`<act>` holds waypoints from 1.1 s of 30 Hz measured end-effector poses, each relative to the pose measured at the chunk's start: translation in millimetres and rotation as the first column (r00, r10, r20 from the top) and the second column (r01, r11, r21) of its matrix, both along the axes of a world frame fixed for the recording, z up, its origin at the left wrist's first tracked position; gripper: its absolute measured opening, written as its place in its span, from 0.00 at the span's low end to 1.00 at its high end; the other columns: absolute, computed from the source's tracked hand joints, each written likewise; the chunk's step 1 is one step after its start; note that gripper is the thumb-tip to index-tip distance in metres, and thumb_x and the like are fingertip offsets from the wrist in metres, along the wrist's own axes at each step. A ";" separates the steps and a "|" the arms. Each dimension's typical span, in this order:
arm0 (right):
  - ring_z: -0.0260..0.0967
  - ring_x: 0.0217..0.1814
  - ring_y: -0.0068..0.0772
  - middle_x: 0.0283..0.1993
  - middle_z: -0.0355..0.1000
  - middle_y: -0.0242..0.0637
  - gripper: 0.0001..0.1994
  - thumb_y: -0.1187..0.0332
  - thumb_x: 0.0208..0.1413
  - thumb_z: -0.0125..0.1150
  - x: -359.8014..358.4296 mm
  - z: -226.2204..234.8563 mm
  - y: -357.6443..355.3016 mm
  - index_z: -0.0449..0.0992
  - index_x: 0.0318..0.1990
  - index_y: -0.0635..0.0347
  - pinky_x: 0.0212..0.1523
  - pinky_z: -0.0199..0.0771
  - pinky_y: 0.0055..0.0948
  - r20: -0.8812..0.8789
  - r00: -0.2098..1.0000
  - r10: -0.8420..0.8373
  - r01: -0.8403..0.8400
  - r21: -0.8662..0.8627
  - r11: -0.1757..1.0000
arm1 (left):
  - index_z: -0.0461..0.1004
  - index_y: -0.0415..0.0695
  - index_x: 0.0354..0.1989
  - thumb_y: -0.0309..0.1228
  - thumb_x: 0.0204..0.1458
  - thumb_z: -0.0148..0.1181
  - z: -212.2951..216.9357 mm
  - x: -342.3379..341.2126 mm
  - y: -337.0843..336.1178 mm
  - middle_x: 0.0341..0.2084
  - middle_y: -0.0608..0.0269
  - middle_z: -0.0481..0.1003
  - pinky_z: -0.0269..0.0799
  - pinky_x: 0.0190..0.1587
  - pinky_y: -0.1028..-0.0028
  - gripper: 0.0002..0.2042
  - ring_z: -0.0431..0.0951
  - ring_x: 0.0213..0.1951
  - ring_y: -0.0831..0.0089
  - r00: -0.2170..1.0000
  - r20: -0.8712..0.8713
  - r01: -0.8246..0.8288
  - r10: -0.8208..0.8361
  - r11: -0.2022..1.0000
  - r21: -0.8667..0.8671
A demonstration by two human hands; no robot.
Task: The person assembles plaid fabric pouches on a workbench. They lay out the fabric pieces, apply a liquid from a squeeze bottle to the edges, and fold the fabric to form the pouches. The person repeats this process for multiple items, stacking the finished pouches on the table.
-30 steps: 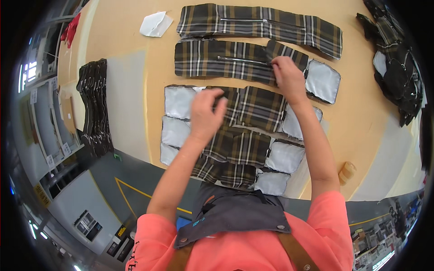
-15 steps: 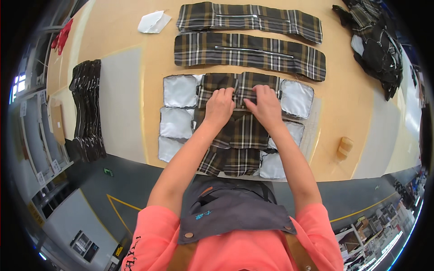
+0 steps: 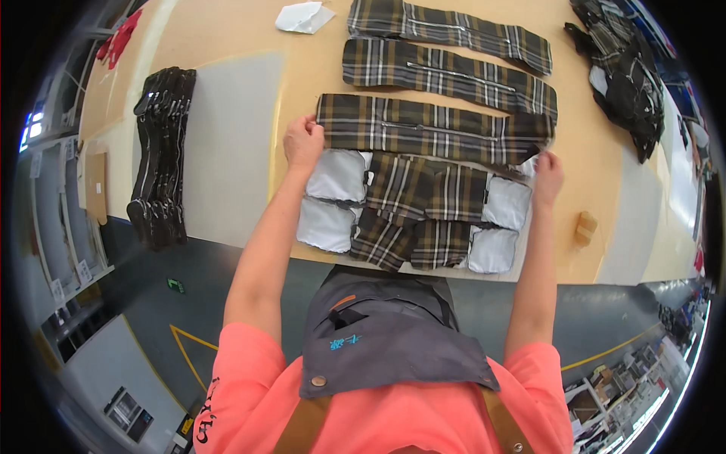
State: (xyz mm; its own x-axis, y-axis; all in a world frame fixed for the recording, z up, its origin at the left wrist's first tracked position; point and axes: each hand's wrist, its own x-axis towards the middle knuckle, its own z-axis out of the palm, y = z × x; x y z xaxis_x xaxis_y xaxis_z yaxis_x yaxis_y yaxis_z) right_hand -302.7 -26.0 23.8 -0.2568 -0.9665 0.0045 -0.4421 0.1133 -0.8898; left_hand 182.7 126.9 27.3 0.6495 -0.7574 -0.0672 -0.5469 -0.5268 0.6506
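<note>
Head view: the left hand [image 3: 302, 142] pinches the left end of a long plaid fabric strip [image 3: 427, 130], and the right hand [image 3: 547, 169] closes on its right end. The strip lies flat on the tan surface [image 3: 227, 45], just above a stack of plaid pieces with white pocket linings [image 3: 412, 212]. It looks light and limp, best held by both ends.

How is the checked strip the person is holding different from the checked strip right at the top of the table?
The held strip lies nearest the person, stretched between the left hand and right hand; the top strip lies untouched at the table's far edge. The held strip sits against the stack of plaid pieces with white pockets; the top strip lies beside a white scrap. Both are long, flat, brown plaid.
</note>
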 end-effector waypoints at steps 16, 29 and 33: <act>0.67 0.41 0.40 0.35 0.67 0.37 0.11 0.70 0.44 0.63 123.8 -1.6 159.1 0.71 0.37 0.57 0.39 0.69 0.37 -0.601 0.461 0.653 -0.722 0.173 0.670 | 0.70 0.44 0.46 0.23 0.42 0.60 -0.2 -202.3 58.2 0.33 0.57 0.71 0.72 0.42 0.64 0.19 0.73 0.39 0.59 0.758 0.127 0.640 -0.640 0.767 0.046; 0.70 0.38 0.28 0.39 0.73 0.32 0.10 0.66 0.56 0.57 -25.4 -10.1 137.3 0.74 0.42 0.60 0.39 0.70 0.28 0.745 0.602 -0.286 0.045 0.327 0.944 | 0.76 0.38 0.35 0.26 0.49 0.53 22.2 -73.0 89.8 0.25 0.58 0.75 0.70 0.34 0.71 0.08 0.73 0.27 0.70 0.975 -0.176 -0.160 0.139 0.981 -0.110; 0.70 0.42 0.27 0.42 0.73 0.31 0.12 0.62 0.57 0.60 -25.4 15.3 131.5 0.72 0.45 0.57 0.42 0.69 0.28 0.799 0.450 -0.399 -0.037 0.463 0.886 | 0.76 0.38 0.34 0.29 0.50 0.55 8.6 -49.7 109.5 0.19 0.62 0.73 0.67 0.30 0.73 0.08 0.71 0.24 0.74 0.932 -0.287 -0.247 0.222 0.967 -0.055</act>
